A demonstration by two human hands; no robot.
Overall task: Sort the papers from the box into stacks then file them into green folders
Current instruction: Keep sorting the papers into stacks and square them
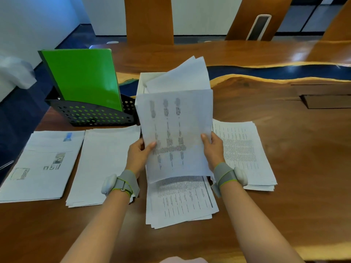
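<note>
Nearest on the desk (284,186) lie four stacks of paper in a row. From left to right they are one with small pictures on its top sheet (41,168), one with a blank top sheet (106,164), one of printed text (180,200) lying a little nearer than the others, and one of printed text (245,152) at the right.

Two bare forearms reach in, each with one grey wristband, left (123,184) and right (226,174). Above the third stack both hands hold up a single sheet (176,133), its print showing faintly through. The left hand (139,154) pinches the sheet's left edge, thumb in front and fingers behind. The right hand (213,147) pinches the right edge the same way.

Behind the sheet stands one white box (141,86) with several papers (182,76) sticking up out of it. Left of the box, one black perforated holder (91,114) carries upright green folders (81,76); how many I cannot tell. Two wooden chair backs, (149,19) and (258,18), stand beyond the far edge.
</note>
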